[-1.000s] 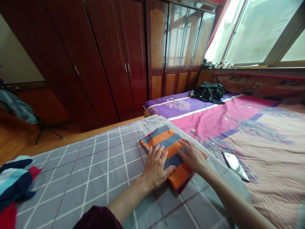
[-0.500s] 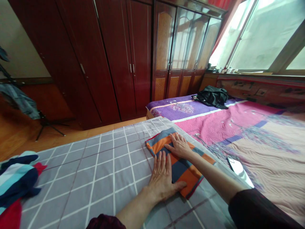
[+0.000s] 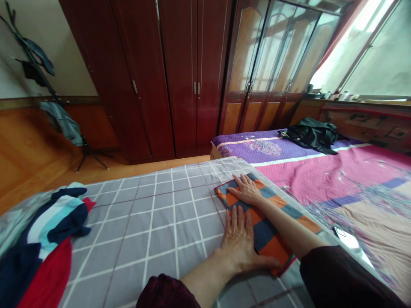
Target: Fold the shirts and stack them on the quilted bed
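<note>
My splayed left hand [image 3: 238, 246] and splayed right hand [image 3: 247, 191] touch orange-and-blue checked cloth [image 3: 265, 229], probably light, soft, best held by its corners.

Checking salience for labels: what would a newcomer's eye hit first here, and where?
Probably the orange and gray-blue cloth, right of center on the gray checked bedspread, with the right hand spread on its far part and the left hand at its near left edge. Next, the vivid pink-and-purple cover at right, a dark garment heaped toward its far side. Then the navy, white and red clothes pile at lower left.
</note>
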`<state>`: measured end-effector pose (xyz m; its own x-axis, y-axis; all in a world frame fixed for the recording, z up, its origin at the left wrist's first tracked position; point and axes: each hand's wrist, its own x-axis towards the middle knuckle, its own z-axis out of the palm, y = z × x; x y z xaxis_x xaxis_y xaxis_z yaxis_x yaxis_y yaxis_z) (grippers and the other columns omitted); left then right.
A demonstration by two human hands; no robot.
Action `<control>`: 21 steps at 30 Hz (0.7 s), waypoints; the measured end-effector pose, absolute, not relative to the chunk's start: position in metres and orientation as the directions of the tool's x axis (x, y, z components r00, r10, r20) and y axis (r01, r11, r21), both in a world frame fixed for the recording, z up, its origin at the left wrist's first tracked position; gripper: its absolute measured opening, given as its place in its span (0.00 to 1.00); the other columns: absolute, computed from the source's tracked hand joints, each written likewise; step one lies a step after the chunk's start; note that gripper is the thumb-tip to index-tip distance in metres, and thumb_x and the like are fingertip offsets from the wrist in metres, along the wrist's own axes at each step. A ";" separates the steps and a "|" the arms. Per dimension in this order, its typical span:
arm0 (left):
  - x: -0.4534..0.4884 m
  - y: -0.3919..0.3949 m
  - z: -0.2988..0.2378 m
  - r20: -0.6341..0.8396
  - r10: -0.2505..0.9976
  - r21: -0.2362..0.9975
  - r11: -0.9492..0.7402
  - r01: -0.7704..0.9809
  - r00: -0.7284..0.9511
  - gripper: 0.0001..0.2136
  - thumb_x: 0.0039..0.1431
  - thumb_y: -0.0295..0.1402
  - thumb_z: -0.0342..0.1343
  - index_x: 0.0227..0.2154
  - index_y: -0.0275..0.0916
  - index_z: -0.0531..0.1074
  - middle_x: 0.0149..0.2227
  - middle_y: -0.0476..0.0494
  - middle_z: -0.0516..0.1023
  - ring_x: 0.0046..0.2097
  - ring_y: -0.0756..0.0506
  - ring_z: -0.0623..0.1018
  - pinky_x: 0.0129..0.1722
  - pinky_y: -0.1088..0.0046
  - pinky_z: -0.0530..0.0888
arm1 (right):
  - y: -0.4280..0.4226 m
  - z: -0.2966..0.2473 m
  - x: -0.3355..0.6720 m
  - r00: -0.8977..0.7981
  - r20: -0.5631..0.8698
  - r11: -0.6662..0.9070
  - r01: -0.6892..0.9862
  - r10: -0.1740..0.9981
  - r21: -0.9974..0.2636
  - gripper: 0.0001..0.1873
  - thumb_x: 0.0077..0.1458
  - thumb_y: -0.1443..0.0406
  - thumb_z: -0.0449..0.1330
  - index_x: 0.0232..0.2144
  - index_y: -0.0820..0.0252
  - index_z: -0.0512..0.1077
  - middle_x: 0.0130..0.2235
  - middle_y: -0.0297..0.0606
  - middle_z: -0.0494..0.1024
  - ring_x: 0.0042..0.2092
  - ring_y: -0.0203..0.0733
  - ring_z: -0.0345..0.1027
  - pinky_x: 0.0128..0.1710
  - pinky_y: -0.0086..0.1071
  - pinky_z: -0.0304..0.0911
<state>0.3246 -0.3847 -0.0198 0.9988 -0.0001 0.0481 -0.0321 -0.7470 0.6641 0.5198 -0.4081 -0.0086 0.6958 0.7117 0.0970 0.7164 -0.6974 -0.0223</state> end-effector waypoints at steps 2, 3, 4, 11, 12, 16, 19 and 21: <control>0.323 -0.384 -0.018 0.051 0.011 0.669 -0.742 -0.026 0.999 0.60 0.39 0.68 0.48 0.65 0.28 0.33 0.65 0.29 0.24 0.63 0.32 0.25 0.62 0.45 0.32 | -0.401 -0.009 0.522 0.718 0.116 -0.722 0.692 0.686 -0.014 0.41 0.56 0.43 0.46 0.64 0.58 0.48 0.63 0.55 0.53 0.63 0.62 0.44 0.57 0.48 0.43; 0.323 -0.384 -0.017 0.056 0.017 0.668 -0.744 -0.024 0.998 0.61 0.39 0.68 0.48 0.65 0.27 0.33 0.65 0.28 0.24 0.63 0.32 0.25 0.62 0.44 0.32 | -0.397 -0.010 0.520 0.729 0.129 -0.735 0.679 0.672 -0.009 0.42 0.55 0.43 0.47 0.64 0.60 0.49 0.63 0.57 0.53 0.63 0.64 0.44 0.57 0.49 0.43; 0.322 -0.384 -0.016 0.065 0.020 0.664 -0.747 -0.029 0.998 0.61 0.39 0.68 0.49 0.65 0.27 0.33 0.65 0.28 0.25 0.63 0.31 0.25 0.62 0.44 0.33 | -0.393 -0.012 0.517 0.739 0.144 -0.746 0.666 0.658 -0.005 0.42 0.55 0.43 0.48 0.63 0.62 0.50 0.62 0.59 0.53 0.62 0.66 0.44 0.56 0.51 0.42; 0.321 -0.384 -0.012 0.121 0.028 0.660 -0.749 -0.059 0.992 0.60 0.39 0.68 0.50 0.65 0.28 0.35 0.66 0.27 0.28 0.65 0.30 0.28 0.62 0.45 0.34 | -0.381 -0.022 0.507 0.719 0.184 -0.733 0.680 0.671 0.012 0.42 0.53 0.43 0.50 0.62 0.60 0.52 0.64 0.58 0.48 0.62 0.69 0.44 0.55 0.54 0.43; 0.320 -0.384 -0.011 0.110 0.024 0.659 -0.750 -0.055 0.994 0.60 0.40 0.68 0.49 0.65 0.27 0.35 0.66 0.27 0.28 0.65 0.31 0.28 0.62 0.44 0.34 | -0.382 -0.022 0.510 0.708 0.179 -0.722 0.692 0.683 0.015 0.43 0.52 0.43 0.50 0.63 0.60 0.51 0.64 0.58 0.48 0.62 0.68 0.44 0.55 0.53 0.43; 0.316 -0.381 -0.006 0.093 -0.013 0.643 -0.763 -0.070 0.996 0.54 0.47 0.66 0.42 0.65 0.26 0.35 0.66 0.27 0.28 0.64 0.32 0.27 0.61 0.44 0.34 | -0.395 -0.022 0.526 0.677 0.164 -0.688 0.725 0.718 0.021 0.48 0.52 0.40 0.46 0.64 0.66 0.45 0.64 0.58 0.49 0.63 0.63 0.43 0.58 0.48 0.44; 0.313 -0.378 -0.003 0.089 -0.026 0.620 -0.781 -0.076 0.996 0.53 0.49 0.65 0.40 0.65 0.26 0.35 0.66 0.27 0.27 0.64 0.33 0.26 0.61 0.46 0.33 | -0.415 -0.021 0.534 0.675 0.169 -0.687 0.726 0.718 0.020 0.46 0.56 0.44 0.40 0.64 0.74 0.43 0.64 0.58 0.50 0.64 0.58 0.42 0.59 0.46 0.44; 0.312 -0.376 -0.002 0.087 -0.036 0.613 -0.786 -0.082 0.996 0.53 0.48 0.66 0.39 0.65 0.26 0.34 0.66 0.28 0.26 0.64 0.33 0.26 0.61 0.47 0.33 | -0.437 -0.022 0.541 0.680 0.168 -0.692 0.722 0.714 0.017 0.42 0.57 0.47 0.39 0.63 0.72 0.47 0.64 0.56 0.51 0.64 0.56 0.42 0.59 0.48 0.46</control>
<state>0.3125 -0.3763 -0.0020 0.9956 -0.0356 0.0868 -0.0815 -0.7860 0.6129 0.5412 -0.4374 -0.0223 0.6802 0.7135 0.1677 0.7217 -0.6920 0.0167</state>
